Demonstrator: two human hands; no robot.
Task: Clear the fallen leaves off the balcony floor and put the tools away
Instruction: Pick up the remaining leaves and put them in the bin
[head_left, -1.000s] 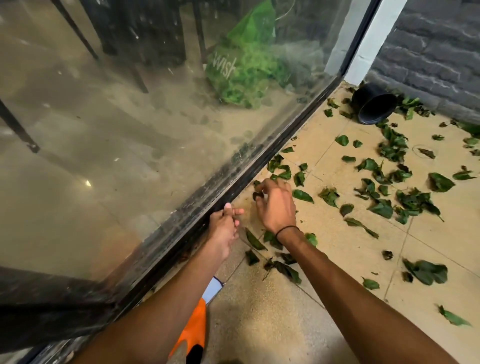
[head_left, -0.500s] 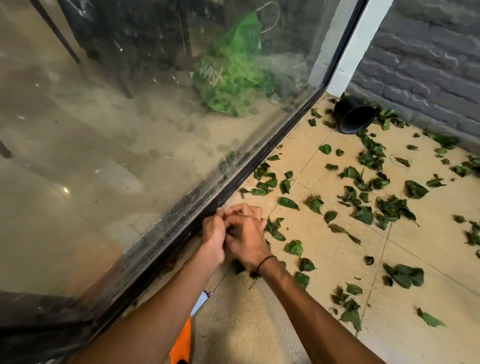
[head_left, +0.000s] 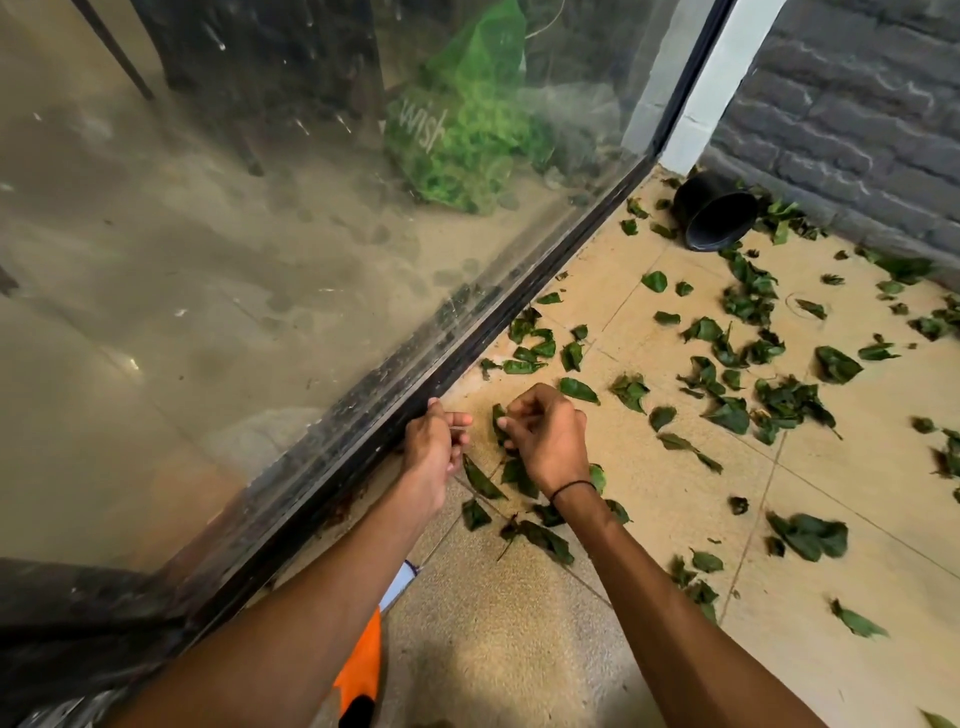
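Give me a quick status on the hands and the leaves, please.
Right hand pinching a leaf. Left hand loosely curled by the glass door track. Leaves scattered across the floor; tipped black pot in the corner.

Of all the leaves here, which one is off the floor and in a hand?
The leaf pinched in the right hand beside the glass door's track; the rest lie on the tiles.

Green fallen leaves (head_left: 727, 415) lie scattered over the tiled floor (head_left: 675, 493).
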